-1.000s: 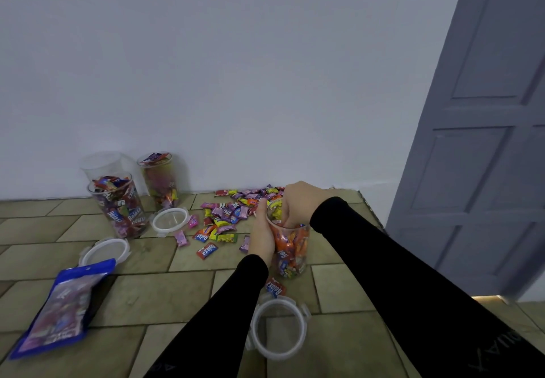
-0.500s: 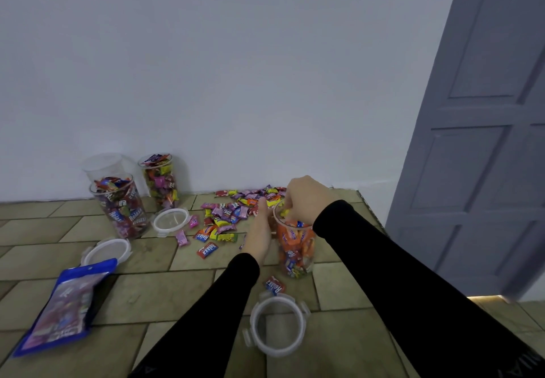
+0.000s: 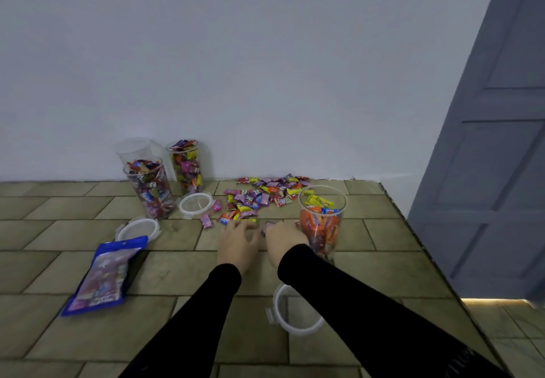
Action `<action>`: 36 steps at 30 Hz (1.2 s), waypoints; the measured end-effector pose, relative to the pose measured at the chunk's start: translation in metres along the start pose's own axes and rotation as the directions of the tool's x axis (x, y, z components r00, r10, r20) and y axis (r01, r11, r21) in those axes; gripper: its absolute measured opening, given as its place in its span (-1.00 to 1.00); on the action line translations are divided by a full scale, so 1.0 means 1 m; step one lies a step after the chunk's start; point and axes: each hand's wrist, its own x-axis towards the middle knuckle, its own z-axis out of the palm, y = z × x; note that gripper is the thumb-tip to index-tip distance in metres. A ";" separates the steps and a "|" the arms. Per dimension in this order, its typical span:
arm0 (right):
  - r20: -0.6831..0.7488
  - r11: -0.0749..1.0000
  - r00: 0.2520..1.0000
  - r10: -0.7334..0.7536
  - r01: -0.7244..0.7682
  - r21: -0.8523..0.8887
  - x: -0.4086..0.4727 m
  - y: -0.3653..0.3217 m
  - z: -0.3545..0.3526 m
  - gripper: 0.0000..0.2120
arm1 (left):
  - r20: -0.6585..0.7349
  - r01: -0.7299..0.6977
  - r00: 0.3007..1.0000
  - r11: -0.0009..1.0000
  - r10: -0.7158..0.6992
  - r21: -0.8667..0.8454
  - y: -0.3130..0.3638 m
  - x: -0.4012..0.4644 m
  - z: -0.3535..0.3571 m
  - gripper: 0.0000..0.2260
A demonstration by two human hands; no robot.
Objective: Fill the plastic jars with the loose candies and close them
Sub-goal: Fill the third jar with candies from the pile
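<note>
Both hands have left the jar's mouth and dropped to the tiled floor beside the candy pile.

Head view: the left hand (image 3: 236, 240) and right hand (image 3: 283, 240) lie palm-down, fingers curled among loose candies (image 3: 259, 194); whether either grips one cannot be told. Four jars stand lidless: the nearest jar (image 3: 321, 224) just right of the hands, three by the wall. Three lids lie loose, beside one blue bag (image 3: 104, 276).

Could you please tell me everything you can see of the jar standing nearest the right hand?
The jar is a clear plastic cylinder, upright on the tiled floor, open with no lid. Orange, yellow and blue wrapped candies fill it well over halfway, short of the rim. The right hand lies just beside its base; whether they touch is unclear. A loose lid lies nearer the camera.
</note>
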 end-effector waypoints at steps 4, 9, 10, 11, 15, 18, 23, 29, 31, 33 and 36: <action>0.103 0.998 0.992 0.067 -0.066 -0.015 0.009 0.004 0.018 -0.67 | 0.044 0.013 0.999 0.980 -0.023 0.199 -0.013 -0.002 0.004 -0.62; 0.060 0.994 0.992 0.109 -0.109 -0.009 0.020 0.000 0.022 -0.65 | 0.103 0.002 0.994 0.970 -0.028 0.241 -0.023 0.003 0.004 -0.55; 0.028 0.995 0.994 0.104 -0.104 0.002 0.023 -0.003 0.023 -0.65 | 0.091 -0.001 0.996 0.969 -0.023 0.247 -0.027 0.004 0.003 -0.55; 0.004 0.995 0.995 0.099 -0.099 0.020 0.027 -0.005 0.024 -0.65 | 0.075 -0.008 0.997 0.967 -0.012 0.254 -0.028 0.004 0.002 -0.57; -0.033 0.996 0.997 0.063 -0.060 0.073 0.044 -0.011 0.030 -0.68 | 0.020 0.035 0.999 0.963 -0.042 0.266 -0.037 0.008 -0.005 -0.57; -0.052 0.997 0.998 0.047 -0.044 0.061 0.057 -0.012 0.033 -0.72 | 0.002 0.142 0.989 0.949 -0.149 0.280 -0.047 0.017 -0.008 -0.48; -0.071 0.996 0.995 0.066 -0.062 0.063 0.081 -0.010 0.037 -0.69 | 0.075 0.164 0.978 0.945 -0.192 0.282 -0.050 0.035 -0.007 -0.50; -0.188 0.981 0.977 0.097 -0.062 0.183 0.120 -0.010 0.061 -0.67 | -0.011 -0.031 0.999 0.956 0.036 0.291 -0.054 0.056 -0.005 -0.54; -0.144 0.985 0.986 0.086 -0.062 0.163 0.130 -0.009 0.068 -0.61 | 0.034 -0.083 0.997 0.945 0.076 0.315 -0.055 0.063 -0.005 -0.41; -0.110 0.990 0.990 0.084 -0.070 0.125 0.143 -0.008 0.072 -0.59 | 0.059 -0.093 0.995 0.928 0.076 0.361 -0.058 0.072 -0.002 -0.21; -0.121 0.995 0.991 0.057 -0.047 0.085 0.158 -0.008 0.070 -0.56 | 0.067 -0.057 0.997 0.922 0.034 0.384 -0.060 0.080 0.004 -0.13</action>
